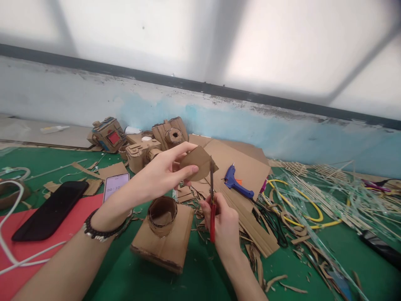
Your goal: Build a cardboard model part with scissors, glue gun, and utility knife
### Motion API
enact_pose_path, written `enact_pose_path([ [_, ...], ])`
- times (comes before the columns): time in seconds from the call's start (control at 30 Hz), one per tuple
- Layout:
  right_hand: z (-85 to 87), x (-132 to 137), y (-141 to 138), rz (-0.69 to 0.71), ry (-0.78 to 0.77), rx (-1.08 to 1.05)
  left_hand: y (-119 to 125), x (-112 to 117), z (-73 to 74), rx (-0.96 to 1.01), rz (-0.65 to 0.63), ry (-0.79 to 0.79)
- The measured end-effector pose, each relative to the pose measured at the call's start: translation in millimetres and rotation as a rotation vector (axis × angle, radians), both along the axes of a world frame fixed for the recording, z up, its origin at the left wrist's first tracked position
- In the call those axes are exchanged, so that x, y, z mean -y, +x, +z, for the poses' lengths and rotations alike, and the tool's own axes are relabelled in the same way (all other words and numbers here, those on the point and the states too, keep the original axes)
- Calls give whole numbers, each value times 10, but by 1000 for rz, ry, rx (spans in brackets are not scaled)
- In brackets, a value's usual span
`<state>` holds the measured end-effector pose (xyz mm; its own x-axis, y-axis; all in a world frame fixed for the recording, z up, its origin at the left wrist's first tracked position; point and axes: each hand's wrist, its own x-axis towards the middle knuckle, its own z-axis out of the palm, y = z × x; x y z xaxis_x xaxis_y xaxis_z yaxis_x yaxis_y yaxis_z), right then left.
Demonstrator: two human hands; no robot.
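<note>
A small piece of cardboard (198, 162) with a partly rounded edge is pinched between the thumb and fingers of my left hand (171, 169). My right hand (222, 221) grips red-handled scissors (212, 215), their blades pointing up at the right edge of that piece. Below the hands, a flat cardboard box (163, 251) lies on the green table, with a short cardboard ring (162, 215) standing on top of it. Behind my left hand, a cardboard camera model (140, 154) is partly covered.
A blue glue gun (236, 183) rests on cardboard sheets (241, 156). Two more cardboard models, one box-like (108, 136) and one with a lens tube (171, 133), stand by the wall. Left are a black phone (52, 211) and a lit phone (116, 184). Scraps, sticks and yellow cable (316, 209) litter the right.
</note>
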<state>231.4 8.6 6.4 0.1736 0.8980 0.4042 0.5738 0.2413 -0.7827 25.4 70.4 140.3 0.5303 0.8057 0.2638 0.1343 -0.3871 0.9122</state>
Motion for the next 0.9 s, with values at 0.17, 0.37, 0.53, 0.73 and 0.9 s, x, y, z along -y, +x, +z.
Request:
enact_pose_path([
  [0.17, -13, 0, 24, 4, -53, -29, -71, -48, 23, -10, 88, 37],
  [0.37, -62, -40, -9, 139, -186, -331, -50, -88, 22, 67, 157, 29],
  [0.53, -116, -45, -102, 360, -63, -455, 49, -45, -25, 85, 117, -11],
  [0.73, -101, -28, -165, 420, -37, -483, 150, 0, -106, 40, 59, -37],
  [0.9, -62, -25, -182, 332, -40, -460, 195, 31, -89, 38, 44, -6],
])
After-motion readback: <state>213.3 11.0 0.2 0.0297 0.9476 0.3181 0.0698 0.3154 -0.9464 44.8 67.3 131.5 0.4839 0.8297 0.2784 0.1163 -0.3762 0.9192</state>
